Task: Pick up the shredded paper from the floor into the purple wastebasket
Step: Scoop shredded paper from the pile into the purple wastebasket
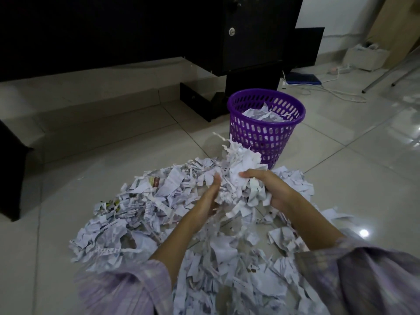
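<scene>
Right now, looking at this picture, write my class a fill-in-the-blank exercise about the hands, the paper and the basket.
1. The wastebasket standing on the floor is coloured ____.
2. The left hand and the right hand lift a bundle of shredded paper from the big ____ on the tiled floor.
3. The wastebasket already holds some ____.
4. Both arms wear lilac checked ____.

Missing words: purple; pile; paper; sleeves
</scene>
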The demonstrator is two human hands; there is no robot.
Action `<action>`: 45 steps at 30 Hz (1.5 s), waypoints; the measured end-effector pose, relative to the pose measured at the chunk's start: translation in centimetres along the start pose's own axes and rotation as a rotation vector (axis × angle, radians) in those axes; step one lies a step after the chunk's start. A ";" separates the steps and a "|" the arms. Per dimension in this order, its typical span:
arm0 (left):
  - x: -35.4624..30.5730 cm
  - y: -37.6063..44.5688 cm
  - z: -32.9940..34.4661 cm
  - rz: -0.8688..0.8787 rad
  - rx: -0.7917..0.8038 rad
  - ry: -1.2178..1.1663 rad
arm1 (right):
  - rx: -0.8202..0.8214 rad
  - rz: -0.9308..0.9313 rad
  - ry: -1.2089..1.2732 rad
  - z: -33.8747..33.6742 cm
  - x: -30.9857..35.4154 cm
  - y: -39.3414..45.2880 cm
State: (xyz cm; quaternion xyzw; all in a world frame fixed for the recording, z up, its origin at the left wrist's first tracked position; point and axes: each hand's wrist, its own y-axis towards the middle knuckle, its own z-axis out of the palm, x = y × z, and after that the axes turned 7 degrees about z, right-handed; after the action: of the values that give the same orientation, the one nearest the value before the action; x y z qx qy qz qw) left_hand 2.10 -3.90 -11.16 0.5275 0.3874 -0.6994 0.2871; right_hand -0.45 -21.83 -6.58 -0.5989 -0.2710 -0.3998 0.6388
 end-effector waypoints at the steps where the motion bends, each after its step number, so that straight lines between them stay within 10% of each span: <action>1: 0.4 0.2 0.4 -0.002 0.056 -0.018 | -0.042 -0.017 0.018 -0.1 0.1 0.2; 12: -0.3 -1.2 0.2 -0.157 0.335 0.339 | -0.377 -0.202 0.218 -2.7 1.1 0.0; 22: 1.2 -1.5 5.6 -0.168 0.504 0.418 | -0.350 -0.216 0.244 -2.9 1.5 0.7; 31: 0.7 2.3 -0.1 -0.233 -0.297 0.032 | -0.267 -0.048 0.156 -3.7 -1.1 1.4; 45: -2.8 3.6 2.8 -0.117 -0.456 -0.679 | 0.185 0.121 0.408 -0.7 -3.6 1.7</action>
State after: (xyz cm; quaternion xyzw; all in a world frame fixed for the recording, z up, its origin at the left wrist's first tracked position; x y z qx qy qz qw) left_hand 4.38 -8.22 -8.95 0.1668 0.4453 -0.7450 0.4679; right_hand -1.08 -21.92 -10.61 -0.4595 -0.1354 -0.4470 0.7554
